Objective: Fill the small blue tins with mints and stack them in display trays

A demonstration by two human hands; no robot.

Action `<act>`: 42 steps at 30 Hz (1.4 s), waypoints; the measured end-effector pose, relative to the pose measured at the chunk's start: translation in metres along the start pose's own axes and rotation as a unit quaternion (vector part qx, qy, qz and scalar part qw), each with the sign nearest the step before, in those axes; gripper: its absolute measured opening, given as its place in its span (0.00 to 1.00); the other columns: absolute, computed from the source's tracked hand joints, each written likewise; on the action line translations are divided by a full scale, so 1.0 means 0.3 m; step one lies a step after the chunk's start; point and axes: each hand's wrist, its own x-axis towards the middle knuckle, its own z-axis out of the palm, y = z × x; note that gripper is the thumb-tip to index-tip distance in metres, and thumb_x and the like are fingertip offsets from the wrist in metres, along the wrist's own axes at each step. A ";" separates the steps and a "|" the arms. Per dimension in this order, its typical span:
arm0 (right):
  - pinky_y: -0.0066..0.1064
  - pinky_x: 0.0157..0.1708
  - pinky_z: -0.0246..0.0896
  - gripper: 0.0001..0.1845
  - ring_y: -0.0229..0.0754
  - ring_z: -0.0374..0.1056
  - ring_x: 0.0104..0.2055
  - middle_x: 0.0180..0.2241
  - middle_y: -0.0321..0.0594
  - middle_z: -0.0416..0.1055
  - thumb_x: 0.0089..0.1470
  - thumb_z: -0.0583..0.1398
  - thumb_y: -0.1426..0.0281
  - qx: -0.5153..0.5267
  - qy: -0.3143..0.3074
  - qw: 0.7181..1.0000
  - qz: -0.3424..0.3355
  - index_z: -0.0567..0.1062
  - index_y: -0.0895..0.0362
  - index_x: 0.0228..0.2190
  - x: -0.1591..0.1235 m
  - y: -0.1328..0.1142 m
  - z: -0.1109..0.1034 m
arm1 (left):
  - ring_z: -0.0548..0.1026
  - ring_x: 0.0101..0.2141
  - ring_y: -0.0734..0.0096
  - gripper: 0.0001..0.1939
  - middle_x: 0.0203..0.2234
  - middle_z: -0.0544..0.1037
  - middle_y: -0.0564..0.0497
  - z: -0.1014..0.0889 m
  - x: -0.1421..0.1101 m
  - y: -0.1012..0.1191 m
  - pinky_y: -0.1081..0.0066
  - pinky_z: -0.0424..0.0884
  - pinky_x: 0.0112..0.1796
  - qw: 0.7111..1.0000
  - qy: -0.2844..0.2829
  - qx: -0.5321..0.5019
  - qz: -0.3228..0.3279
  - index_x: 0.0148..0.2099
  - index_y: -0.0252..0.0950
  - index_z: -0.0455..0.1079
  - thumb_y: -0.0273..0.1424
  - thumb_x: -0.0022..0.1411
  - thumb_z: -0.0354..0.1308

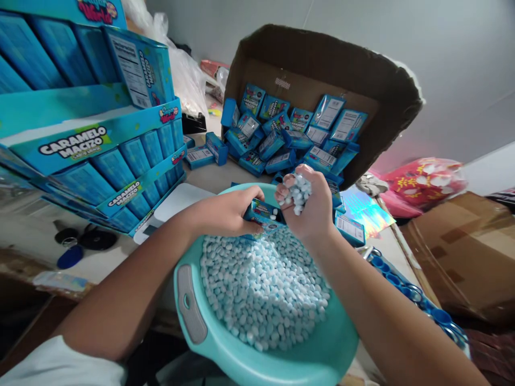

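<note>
A turquoise tub [257, 370] with a grey handle stands in front of me, filled with small pale-blue candies [265, 289]. Over its far side, my left hand [231, 212] grips a small blue candy box [261, 212], and a couple of candies show at the box's near end. Close beside that box, my right hand [308, 206] is cupped palm up, its fingers curled around a heap of pale candies [298, 192]. Part of the candy box is hidden by the left fingers and the right hand.
Behind the tub, a tipped cardboard carton [325, 59] holds many blue boxes. Stacked display trays [76, 145] of blue boxes rise at left beside a white flat device [181, 201]. Tape rolls [96, 238] lie front left; blue-ringed items [402, 284] and a brown carton [462, 246] are at right.
</note>
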 end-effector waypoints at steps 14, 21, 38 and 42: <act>0.31 0.29 0.67 0.11 0.38 0.70 0.29 0.27 0.31 0.70 0.51 0.63 0.59 -0.015 -0.007 1.000 -0.021 0.68 0.52 0.28 -0.005 -0.005 -0.011 | 0.75 0.40 0.60 0.24 0.42 0.77 0.50 -0.003 0.004 -0.002 0.68 0.65 0.37 0.999 0.005 -0.021 0.024 0.52 0.41 0.63 0.40 0.57 0.65; 0.27 0.29 0.68 0.11 0.36 0.71 0.30 0.27 0.31 0.72 0.49 0.65 0.60 0.011 -0.011 1.000 -0.014 0.71 0.53 0.25 -0.002 -0.004 -0.017 | 0.75 0.41 0.59 0.25 0.42 0.77 0.51 -0.004 0.004 -0.004 0.68 0.66 0.37 1.000 0.008 -0.006 0.018 0.53 0.41 0.62 0.40 0.56 0.65; 0.27 0.33 0.72 0.14 0.37 0.74 0.33 0.32 0.36 0.77 0.54 0.65 0.57 -0.019 -0.007 0.999 -0.043 0.79 0.54 0.27 0.003 0.005 -0.016 | 0.76 0.41 0.57 0.24 0.42 0.77 0.48 -0.005 0.001 -0.010 0.66 0.67 0.37 0.999 0.030 -0.029 0.029 0.53 0.41 0.64 0.40 0.56 0.65; 0.28 0.36 0.73 0.14 0.37 0.75 0.35 0.33 0.36 0.78 0.58 0.61 0.57 -0.014 -0.017 0.999 -0.044 0.80 0.53 0.30 0.005 0.006 -0.025 | 0.76 0.42 0.57 0.24 0.42 0.77 0.48 -0.003 0.002 -0.012 0.66 0.67 0.38 0.998 0.036 -0.030 0.033 0.52 0.41 0.64 0.41 0.56 0.65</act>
